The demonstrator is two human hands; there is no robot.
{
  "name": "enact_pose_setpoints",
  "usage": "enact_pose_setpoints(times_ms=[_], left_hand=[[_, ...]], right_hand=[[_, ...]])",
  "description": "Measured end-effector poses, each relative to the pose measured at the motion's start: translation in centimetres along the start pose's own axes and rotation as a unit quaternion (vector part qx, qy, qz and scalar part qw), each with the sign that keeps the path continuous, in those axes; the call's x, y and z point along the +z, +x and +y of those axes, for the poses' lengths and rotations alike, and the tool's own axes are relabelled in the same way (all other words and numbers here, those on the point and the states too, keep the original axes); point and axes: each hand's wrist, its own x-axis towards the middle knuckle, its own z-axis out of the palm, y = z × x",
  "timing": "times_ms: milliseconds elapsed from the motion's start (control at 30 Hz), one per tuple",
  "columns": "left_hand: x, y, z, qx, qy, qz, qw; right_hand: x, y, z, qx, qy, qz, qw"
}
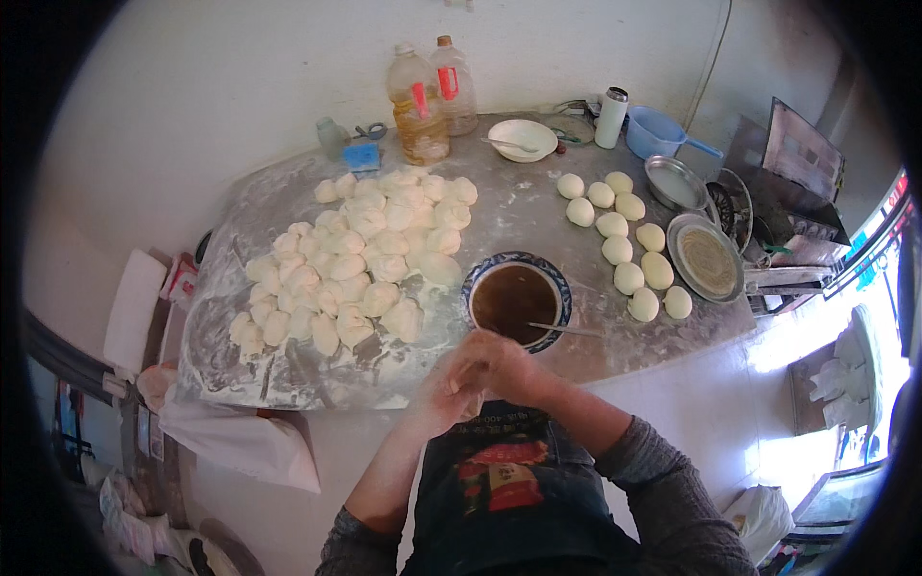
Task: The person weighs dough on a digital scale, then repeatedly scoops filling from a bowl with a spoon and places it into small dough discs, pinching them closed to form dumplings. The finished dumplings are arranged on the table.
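Observation:
My left hand [448,392] and my right hand [510,366] are together at the table's front edge, just below a blue-and-white bowl [568,302] of brown liquid with a metal spoon [565,329] in it. A pale piece that looks like dough [472,407] shows under the fingers, cupped in my left hand; my right hand covers most of it. Left of the bowl, many floured lumps of dough [348,265] crowd the floury tabletop [216,345]. Several smooth round dough balls [617,250] lie apart from each other or lightly touching on the right.
Along the back stand plastic oil bottles [419,108], a white bowl [520,137] with a spoon, a white flask [611,119] and a blue plastic dipper [654,132]. Metal dishes [676,183] sit at the right edge. A blue sponge [361,157] lies at back left.

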Motion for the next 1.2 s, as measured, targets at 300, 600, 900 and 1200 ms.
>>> enact_pose_setpoints(times_ms=[300, 600, 900, 1200], left_hand=[[2.6, -0.2, -1.7, -0.008, -0.364, -0.09, 0.927], [-0.9, 1.9, -2.5, 0.021, -0.439, 0.212, 0.873], [2.1, 5.3, -0.8, 0.095, -0.458, 0.178, 0.866], [2.3, 3.3, 0.5, -0.01, -0.252, 0.147, 0.957]], right_hand=[[-3.8, 3.4, 6.0, 0.058, -0.13, 0.219, 0.965], [-3.6, 3.2, 5.0, 0.146, -0.154, 0.126, 0.969], [-0.6, 1.6, -0.3, 0.041, -0.105, 0.173, 0.978], [-1.9, 0.3, -0.9, -0.042, -0.132, 0.067, 0.988]])
